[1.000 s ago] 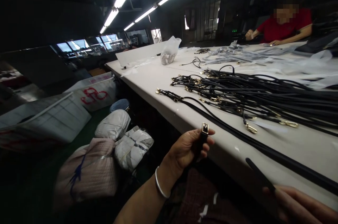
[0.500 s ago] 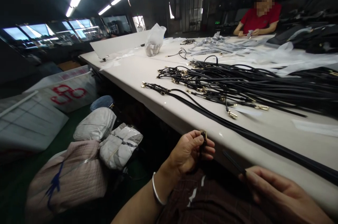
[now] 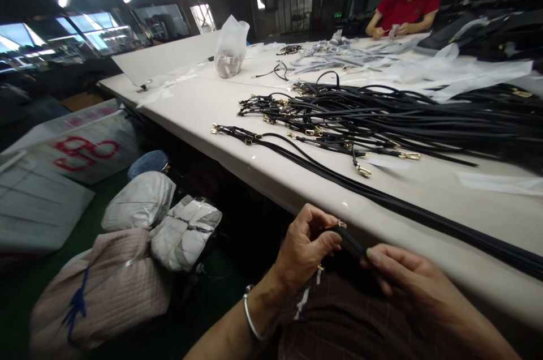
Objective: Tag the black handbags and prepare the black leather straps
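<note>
My left hand [image 3: 306,247], a silver bangle on its wrist, pinches the buckle end of a thin black strap [image 3: 348,240] just below the near edge of the white table [image 3: 424,190]. My right hand [image 3: 413,286] holds the same strap a little further along, fingers closed round it; the two hands nearly touch. A long pair of black straps [image 3: 382,198] lies across the table in front of me. Behind it spreads a big pile of black straps with gold clasps [image 3: 382,116].
A person in a red top [image 3: 405,0] works at the far end of the table among grey straps [image 3: 339,54]. A plastic bag [image 3: 230,46] stands on the table. Wrapped bundles [image 3: 144,224] and white sacks [image 3: 80,145] lie on the floor to the left.
My right hand has come up and left to meet the left hand on the strap. The left hand turned the buckle down into its fingers. My view swung slightly left.
</note>
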Demonstrator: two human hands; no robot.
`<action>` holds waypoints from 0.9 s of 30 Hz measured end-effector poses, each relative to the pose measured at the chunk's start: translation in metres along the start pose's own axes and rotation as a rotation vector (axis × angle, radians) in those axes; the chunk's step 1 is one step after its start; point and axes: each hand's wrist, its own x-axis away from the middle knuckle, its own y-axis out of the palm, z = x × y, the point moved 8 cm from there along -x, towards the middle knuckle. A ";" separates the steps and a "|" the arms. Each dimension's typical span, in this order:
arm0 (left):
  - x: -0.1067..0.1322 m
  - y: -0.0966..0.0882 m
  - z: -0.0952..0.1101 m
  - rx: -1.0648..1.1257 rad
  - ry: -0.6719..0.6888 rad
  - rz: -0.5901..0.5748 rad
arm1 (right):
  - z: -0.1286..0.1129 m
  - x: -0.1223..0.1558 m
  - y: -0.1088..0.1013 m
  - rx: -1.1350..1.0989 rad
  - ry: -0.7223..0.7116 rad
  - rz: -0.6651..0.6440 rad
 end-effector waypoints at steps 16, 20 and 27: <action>-0.001 0.023 -0.016 0.027 -0.237 -0.153 | -0.021 0.004 0.006 0.046 -0.191 -0.078; -0.003 0.033 -0.013 -0.178 -0.161 -0.160 | -0.037 0.006 -0.007 0.348 -0.376 0.199; -0.005 0.075 -0.024 -0.374 -0.059 -0.244 | -0.051 0.017 -0.018 0.372 -0.558 0.225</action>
